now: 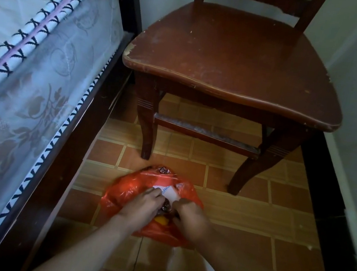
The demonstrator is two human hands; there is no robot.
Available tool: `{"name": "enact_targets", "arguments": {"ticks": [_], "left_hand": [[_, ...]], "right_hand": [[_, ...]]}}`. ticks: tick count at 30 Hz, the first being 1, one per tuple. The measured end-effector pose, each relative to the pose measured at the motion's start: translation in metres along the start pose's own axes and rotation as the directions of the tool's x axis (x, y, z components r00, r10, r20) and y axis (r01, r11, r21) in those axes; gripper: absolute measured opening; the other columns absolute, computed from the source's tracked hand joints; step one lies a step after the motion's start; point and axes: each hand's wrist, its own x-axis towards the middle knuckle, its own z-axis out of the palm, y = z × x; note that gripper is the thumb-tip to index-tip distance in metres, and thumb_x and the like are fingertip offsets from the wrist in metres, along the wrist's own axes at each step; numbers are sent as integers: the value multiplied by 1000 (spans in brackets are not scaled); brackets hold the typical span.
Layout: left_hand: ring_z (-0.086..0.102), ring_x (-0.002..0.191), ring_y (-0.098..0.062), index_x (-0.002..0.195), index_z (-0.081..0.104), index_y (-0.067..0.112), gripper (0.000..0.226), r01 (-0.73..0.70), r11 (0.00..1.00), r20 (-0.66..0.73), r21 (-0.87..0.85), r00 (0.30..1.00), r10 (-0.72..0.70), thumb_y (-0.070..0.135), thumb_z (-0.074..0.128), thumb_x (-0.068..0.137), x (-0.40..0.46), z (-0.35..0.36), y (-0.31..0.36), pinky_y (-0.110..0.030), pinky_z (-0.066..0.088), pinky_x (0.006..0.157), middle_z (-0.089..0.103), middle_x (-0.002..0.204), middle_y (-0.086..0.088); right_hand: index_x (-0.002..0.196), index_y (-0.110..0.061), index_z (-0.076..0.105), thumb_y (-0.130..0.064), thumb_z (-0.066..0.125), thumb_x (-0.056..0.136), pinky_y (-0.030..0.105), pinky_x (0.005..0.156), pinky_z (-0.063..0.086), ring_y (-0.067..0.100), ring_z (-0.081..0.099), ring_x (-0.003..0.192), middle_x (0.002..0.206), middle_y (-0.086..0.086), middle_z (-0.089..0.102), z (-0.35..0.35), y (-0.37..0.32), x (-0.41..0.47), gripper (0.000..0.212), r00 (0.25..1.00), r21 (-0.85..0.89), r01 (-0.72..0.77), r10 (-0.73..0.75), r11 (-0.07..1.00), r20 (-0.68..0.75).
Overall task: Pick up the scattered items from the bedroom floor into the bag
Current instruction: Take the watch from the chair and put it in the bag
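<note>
Two hands at one orange plastic bag [129, 191], which lies on the tiled floor [253, 217] just near of the wooden chair [236, 58], with the bed [33, 64] along the left. Left hand [142, 205] — fingers curled, gripping the left side of the bag's mouth; right hand [191, 217] — fingers likewise curled, gripping the right side. Between them a dark crinkled item [165, 206] and a yellow item [161, 220] show inside; a white label [169, 191] shows on the far part. Step judged in hand: settling contents or gathering the mouth — which of the two cannot be told. To do it well, keep both grips high on the rim, pull evenly apart or together, and let the bag's base rest on the floor so nothing spills. Orientation: bag lies slumped, long axis running near-to-far, its mouth apparently facing up toward the person.
</note>
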Motion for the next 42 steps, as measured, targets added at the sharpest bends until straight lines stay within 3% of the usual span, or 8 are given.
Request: {"name": "enact_targets", "arguments": {"ticks": [9,13,18,25,30,33,36,42], "left_hand": [[51,101,-17,81,57,21,19,60,998,-80,-23,995,-62,3,62,85,-15,-7,-2,-37,52,79,50,98,7],[51,103,-14,84,61,21,20,95,992,-175,-79,979,-107,4,69,84,-20,-15,4,-20,45,93,53,101,9],[52,101,-11,88,62,21,20,102,990,-287,-101,950,-127,4,71,84,-21,-38,17,-24,47,77,51,102,12],[50,129,-24,120,69,27,38,431,894,-356,120,860,-367,22,79,84,-31,-73,26,-55,42,113,59,128,2],[45,141,-31,144,55,25,64,625,753,-289,204,774,-564,50,74,88,-39,-73,23,-59,35,118,53,146,-6],[45,140,-30,150,46,24,73,689,692,-251,216,724,-642,53,72,88,-44,-75,22,-57,39,115,48,150,-6],[52,133,-27,150,42,24,72,731,654,-244,196,682,-689,51,71,90,-51,-79,23,-47,51,103,50,143,-4],[72,101,-23,142,50,21,54,715,697,-284,41,677,-678,29,72,93,-60,-97,30,-34,58,71,65,121,-2]], "right_hand": [[109,-16,72,-23,65,91,38,90,50,30,64,107,117,10,67,1,4,-5,20,994,-10,67,-66,998,90],[110,-15,71,-21,64,89,37,89,49,31,63,108,119,9,66,-4,8,-4,23,998,-7,57,-57,998,13],[111,-12,69,-16,62,90,37,91,48,32,61,113,125,10,62,-13,7,-2,23,998,-42,48,-49,998,-34],[134,-18,60,-34,59,95,36,103,45,26,47,131,149,4,46,-23,5,-5,42,998,-72,-40,36,997,-51],[148,-19,46,-48,71,89,45,108,46,30,39,140,156,8,35,-19,-4,-4,70,995,-180,-95,94,979,-17],[151,-16,40,-43,72,89,49,106,47,34,37,143,159,14,31,-11,-5,-3,74,993,-302,-99,113,948,27],[147,-16,41,-41,72,91,47,97,51,34,52,129,149,14,47,-9,-6,-5,69,991,-372,-102,128,923,46],[144,-16,43,-24,70,93,38,86,55,27,68,110,126,7,66,-27,-13,-7,59,994,-322,-104,107,941,-6]]}}
